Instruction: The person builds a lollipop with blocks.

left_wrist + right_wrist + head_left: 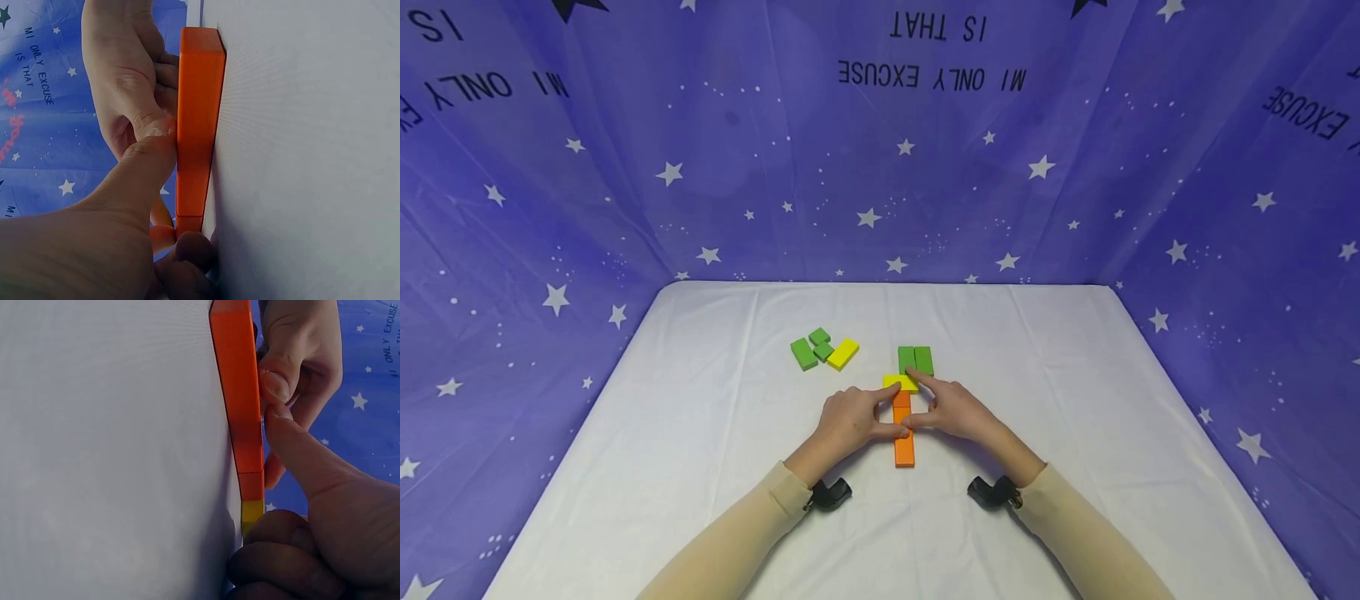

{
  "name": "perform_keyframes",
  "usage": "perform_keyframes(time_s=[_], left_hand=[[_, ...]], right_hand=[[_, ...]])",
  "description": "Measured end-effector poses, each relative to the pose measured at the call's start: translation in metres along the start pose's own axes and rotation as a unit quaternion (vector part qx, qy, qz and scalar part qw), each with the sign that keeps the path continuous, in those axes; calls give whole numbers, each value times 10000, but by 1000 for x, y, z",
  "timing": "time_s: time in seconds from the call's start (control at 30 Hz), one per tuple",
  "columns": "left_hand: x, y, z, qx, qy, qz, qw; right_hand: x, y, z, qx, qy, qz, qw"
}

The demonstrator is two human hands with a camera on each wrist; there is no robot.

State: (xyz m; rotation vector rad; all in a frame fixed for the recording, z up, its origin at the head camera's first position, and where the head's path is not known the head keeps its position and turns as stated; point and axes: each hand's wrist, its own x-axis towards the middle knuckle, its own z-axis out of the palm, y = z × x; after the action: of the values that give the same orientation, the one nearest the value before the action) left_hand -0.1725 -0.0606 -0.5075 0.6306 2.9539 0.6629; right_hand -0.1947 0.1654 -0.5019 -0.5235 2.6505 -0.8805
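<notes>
**Two hands frame an orange-and-yellow block row**

The long block (905, 452) lies flat on the white cloth (700, 458), end to end with a short orange block (902, 399); a yellow block (897, 382) sits crosswise beyond, near two green blocks (923, 358). The left hand (850, 414) and right hand (958, 408) spread thumb from forefinger, thumbs meeting over the long block, other fingers curled near the row; how firmly they press, I cannot tell. The pieces look light, stiff and smooth, hardly fragile, and probably slide easily on cloth. Pinching the long sides mid-length should suit best; pushing an end could skew neighbours.
</notes>
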Motion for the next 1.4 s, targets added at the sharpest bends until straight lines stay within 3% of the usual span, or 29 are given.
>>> perform_keyframes(time_s=[0.8,1.07,1.23,1.4], left_hand=[[2,0,-1,20,56,-16,10000],[2,-3,0,-204,98,-76,9997],[4,-7,-2,-387,265,-84,9989],[5,-15,-9,-649,684,-161,9954]], right_hand=[[1,0,1,-283,62,-110,9995],[1,-1,2,-304,56,-95,9995],[0,0,2,-274,34,-116,9996],[0,-1,3,-229,18,-8,9997]])
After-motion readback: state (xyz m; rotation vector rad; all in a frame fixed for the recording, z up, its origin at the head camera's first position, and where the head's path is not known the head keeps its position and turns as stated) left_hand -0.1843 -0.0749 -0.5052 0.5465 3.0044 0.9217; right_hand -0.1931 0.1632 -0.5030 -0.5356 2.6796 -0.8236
